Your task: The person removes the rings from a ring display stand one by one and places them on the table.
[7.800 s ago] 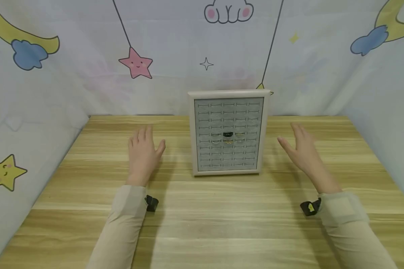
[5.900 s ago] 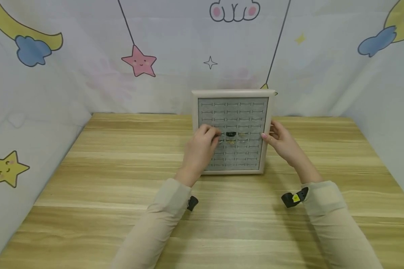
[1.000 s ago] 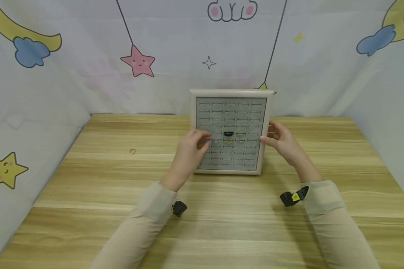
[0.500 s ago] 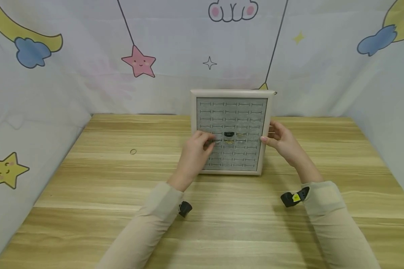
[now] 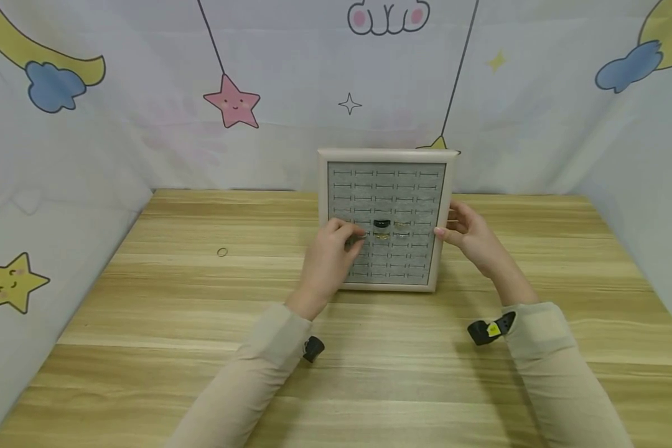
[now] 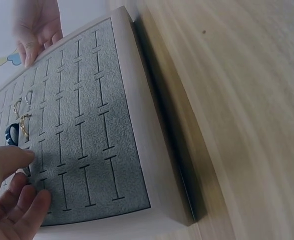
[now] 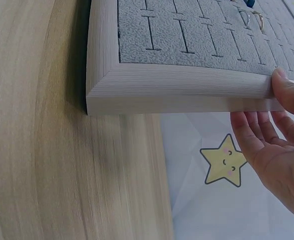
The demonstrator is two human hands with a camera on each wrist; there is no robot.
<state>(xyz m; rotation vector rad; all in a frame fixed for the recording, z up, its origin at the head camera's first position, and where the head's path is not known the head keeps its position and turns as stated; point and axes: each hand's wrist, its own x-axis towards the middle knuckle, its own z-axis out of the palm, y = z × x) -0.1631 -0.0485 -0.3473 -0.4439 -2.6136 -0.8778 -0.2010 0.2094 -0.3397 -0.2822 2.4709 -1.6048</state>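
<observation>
A ring display board (image 5: 392,262), grey foam slots in a pale wooden frame, stands upright on the table. My left hand (image 5: 329,258) pinches a silver ring (image 5: 364,235) at the board's lower ring row; the fingers mostly cover it. Beside it sit a black ring (image 5: 381,223), a gold ring (image 5: 381,236), a thin gold ring (image 5: 402,224) and a silver one with a bright top (image 5: 401,236). My right hand (image 5: 473,239) grips the frame's right side, thumb on the front and fingers behind, as the right wrist view shows. One thin ring (image 5: 222,252) lies on the table at left.
The wood-grain table (image 5: 392,373) extends around the board. Behind it hangs a white cloth backdrop (image 5: 291,81) with cartoon stars and clouds. Each wrist carries a black strap device, the right one (image 5: 484,331) marked yellow.
Both hands came from beside the board onto it. The upper-left ring left its slot, and a ring now lies on the table. Lately my left hand has shifted right onto the silver ring.
</observation>
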